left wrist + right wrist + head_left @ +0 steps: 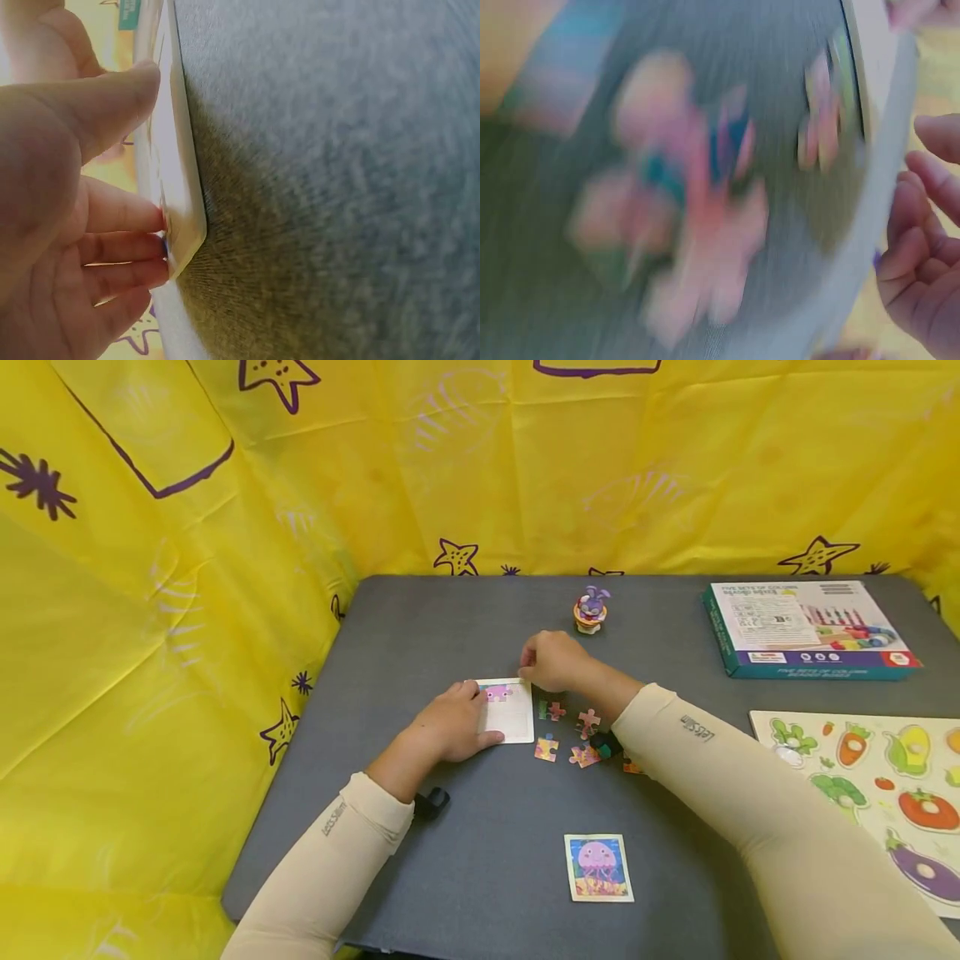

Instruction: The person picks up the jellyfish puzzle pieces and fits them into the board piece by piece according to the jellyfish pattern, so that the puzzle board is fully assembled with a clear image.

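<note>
At the near side of the dark table [480, 877], right of centre, a jellyfish picture card [599, 868] lies flat, face up. Farther right, a vegetable board [873, 760] lies partly behind the right sleeve [750, 802]. At mid-depth, loose puzzle pieces [546, 748] lie apart on the table, just right of the white puzzle tray [510, 724]; the sleeve and a black wrist strap [607, 743] cover part of this group. The left hand [450, 722] rests at the tray's left side: the fingers are nearly straight, their tips touching the edge, with the thumb spread wide of them toward the near edge. A pink joined section [497, 692] sits inside the tray, in its far part. The right hand [555, 662] is at the tray's far right corner, fingers curled and narrow; whether they hold a piece cannot be told. Beyond, a beading game box [817, 631] lies at right and a purple rabbit figurine [590, 610] stands left of it. A yellow patterned cloth [480, 468] hangs behind the table's far edge.
</note>
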A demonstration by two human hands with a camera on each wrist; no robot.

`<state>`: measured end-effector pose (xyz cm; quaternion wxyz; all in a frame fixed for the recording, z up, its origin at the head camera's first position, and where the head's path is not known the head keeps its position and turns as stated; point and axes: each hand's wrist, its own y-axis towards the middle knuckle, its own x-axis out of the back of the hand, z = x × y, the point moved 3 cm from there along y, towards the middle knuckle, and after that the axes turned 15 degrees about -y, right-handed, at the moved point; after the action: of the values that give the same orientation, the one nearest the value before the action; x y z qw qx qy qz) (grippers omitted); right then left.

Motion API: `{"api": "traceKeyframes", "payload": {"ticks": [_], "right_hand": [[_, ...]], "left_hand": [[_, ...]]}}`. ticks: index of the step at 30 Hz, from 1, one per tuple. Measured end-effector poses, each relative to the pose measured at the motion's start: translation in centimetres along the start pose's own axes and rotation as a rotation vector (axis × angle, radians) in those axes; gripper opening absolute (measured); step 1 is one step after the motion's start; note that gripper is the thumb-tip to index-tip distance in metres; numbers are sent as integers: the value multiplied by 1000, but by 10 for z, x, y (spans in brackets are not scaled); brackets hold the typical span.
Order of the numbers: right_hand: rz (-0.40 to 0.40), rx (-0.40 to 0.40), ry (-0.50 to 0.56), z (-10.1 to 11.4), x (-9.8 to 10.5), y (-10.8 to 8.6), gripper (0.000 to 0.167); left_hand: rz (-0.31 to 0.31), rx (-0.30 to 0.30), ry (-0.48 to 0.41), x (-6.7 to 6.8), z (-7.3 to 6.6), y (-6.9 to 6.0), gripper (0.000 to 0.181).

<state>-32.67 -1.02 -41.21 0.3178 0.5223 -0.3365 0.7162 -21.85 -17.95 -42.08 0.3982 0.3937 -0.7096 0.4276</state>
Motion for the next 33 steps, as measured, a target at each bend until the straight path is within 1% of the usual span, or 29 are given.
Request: {"api": "traceKeyframes", "payload": {"ticks": [4, 9, 12, 15, 18, 21, 26, 29, 31, 33], "right_hand": [[47, -20, -51, -33, 13, -23, 25], [118, -71, -91, -78, 18, -59, 38], [118, -79, -108, -95, 17, -75, 41], [103, -73, -91, -104, 13, -85, 37], [91, -90, -51, -108, 9, -89, 31], [73, -119, -1, -106, 9, -85, 27], [26, -145, 62, -100, 13, -74, 16], [15, -154, 121, -89, 16, -64, 11], [28, -155, 174, -76, 16, -57, 10], [60, -156, 255, -61, 12, -49, 9]], "left_hand": [[-16, 5, -47, -2, 2, 1, 73], [-8, -7, -75, -4, 6, 2, 73], [-14, -18, -77, -2, 7, 1, 73], [-15, -20, -84, -1, 7, 0, 74], [14, -24, -64, -3, 5, 1, 74], [33, -28, -9, -3, 4, -1, 70], [-17, -42, 36, -5, 3, 0, 67], [-36, -60, 50, -6, 1, 1, 66], [-26, -69, 55, -6, -2, 1, 66], [-13, -75, 51, -6, -5, 1, 66]]}}
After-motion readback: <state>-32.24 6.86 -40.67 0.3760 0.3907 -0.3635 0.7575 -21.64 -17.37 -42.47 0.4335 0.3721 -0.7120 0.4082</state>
